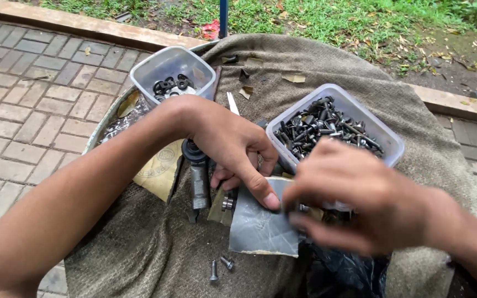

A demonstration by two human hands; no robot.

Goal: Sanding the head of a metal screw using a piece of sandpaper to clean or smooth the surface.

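A: What is lying under the hands?
B: A flat grey sheet of sandpaper (260, 223), creased and roughly square, is lying on the brown cloth, its upper edge being pressed down.

A: And nearby?
B: A clear plastic tub of dark bolts (327, 128) is sitting just behind it, heaped full; two small steel bolts (220, 267) are lying loose just below the sheet's lower left corner.

An outdoor makeshift workshop: brick paving (23, 105) and grass (327, 22) surround a cloth-covered desk (155, 248) holding tubs of bolts (327, 129) and washers (173, 74).
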